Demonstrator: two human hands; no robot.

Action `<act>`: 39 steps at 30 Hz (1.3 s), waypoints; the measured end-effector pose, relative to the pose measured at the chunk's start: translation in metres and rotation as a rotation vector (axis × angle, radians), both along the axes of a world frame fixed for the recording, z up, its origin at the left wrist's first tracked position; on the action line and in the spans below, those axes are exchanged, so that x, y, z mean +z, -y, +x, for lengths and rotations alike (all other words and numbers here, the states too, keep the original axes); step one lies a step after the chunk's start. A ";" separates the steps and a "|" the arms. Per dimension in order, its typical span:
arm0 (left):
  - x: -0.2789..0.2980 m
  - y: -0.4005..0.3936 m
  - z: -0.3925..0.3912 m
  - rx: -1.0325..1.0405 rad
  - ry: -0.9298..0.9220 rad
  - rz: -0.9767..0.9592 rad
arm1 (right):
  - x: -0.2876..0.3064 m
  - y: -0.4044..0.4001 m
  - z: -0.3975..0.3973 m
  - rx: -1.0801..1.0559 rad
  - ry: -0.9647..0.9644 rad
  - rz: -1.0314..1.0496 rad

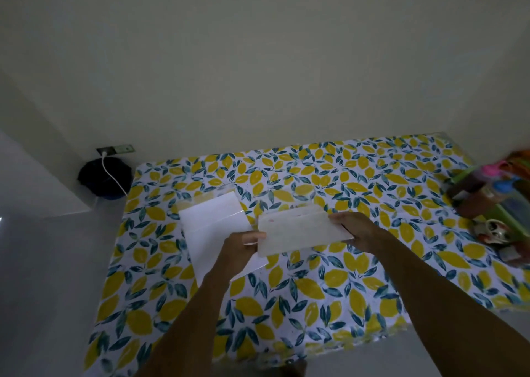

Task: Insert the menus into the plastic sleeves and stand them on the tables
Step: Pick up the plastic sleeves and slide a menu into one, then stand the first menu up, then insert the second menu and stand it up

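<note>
Head view: both hands pinch one menu [304, 233] above the table [315, 290], left hand [243, 243] on its left edge, right hand [354, 227] on its right. Just left lies a sleeve [212, 213].

A small eatery or home dining corner: a tabletop [286, 290] under a lemon-print cloth stands against a plain wall [258, 61], with a green caddy [484, 202] of sauce bottles [499, 193] at its edge.
</note>
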State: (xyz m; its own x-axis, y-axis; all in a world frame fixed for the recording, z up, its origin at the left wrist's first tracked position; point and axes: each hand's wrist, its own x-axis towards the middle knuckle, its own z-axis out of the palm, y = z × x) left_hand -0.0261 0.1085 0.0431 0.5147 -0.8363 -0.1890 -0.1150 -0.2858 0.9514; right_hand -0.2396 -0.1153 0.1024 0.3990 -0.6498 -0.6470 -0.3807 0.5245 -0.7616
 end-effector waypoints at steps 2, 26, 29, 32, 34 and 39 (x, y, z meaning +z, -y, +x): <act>0.003 0.003 0.007 -0.008 0.126 -0.002 | 0.004 0.007 0.001 -0.041 0.056 0.077; 0.024 0.158 0.061 0.477 0.623 0.189 | -0.048 0.127 0.088 0.546 -0.405 -1.077; 0.020 0.163 0.068 0.453 0.673 0.225 | -0.052 0.131 0.095 0.561 -0.425 -1.142; 0.017 0.162 0.068 0.445 0.728 0.268 | -0.052 0.134 0.101 0.574 -0.456 -1.141; 0.018 0.160 0.063 0.463 0.736 0.262 | -0.052 0.135 0.103 0.580 -0.471 -1.137; 0.018 0.157 0.057 0.455 0.712 0.290 | -0.052 0.133 0.103 0.573 -0.480 -1.124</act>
